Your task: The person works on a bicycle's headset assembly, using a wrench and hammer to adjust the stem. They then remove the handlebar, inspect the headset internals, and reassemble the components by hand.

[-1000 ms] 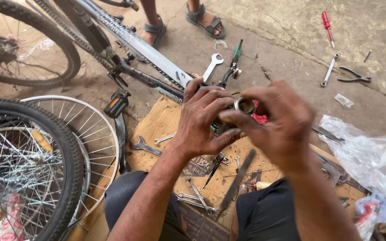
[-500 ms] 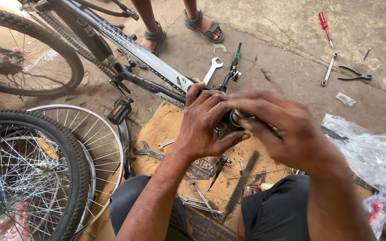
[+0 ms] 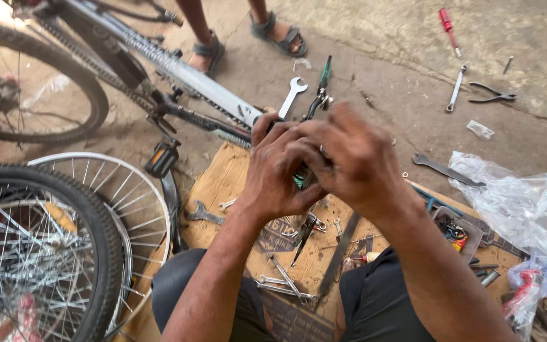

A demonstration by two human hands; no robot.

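My left hand [image 3: 276,168] and my right hand [image 3: 349,158] are clasped together above a cardboard sheet [image 3: 223,183] on the ground. Between the fingers they hold a small dark part [image 3: 300,178] with a green bit showing; most of it is hidden by my fingers. Several wrenches [image 3: 283,282] and a flat file [image 3: 340,253] lie on the cardboard under my hands, between my knees.
A bicycle frame [image 3: 178,69] lies at the upper left with a pedal [image 3: 161,158]. Two spoked wheels [image 3: 52,247] lie at the left. A spanner [image 3: 292,96], pliers [image 3: 492,96], a red screwdriver [image 3: 447,26] and a clear plastic bag [image 3: 527,209] are on the ground. Another person's sandalled feet [image 3: 286,35] stand at top.
My hands have closed tighter over the part, hiding the metal ring and red bit seen earlier. The view has shifted slightly.
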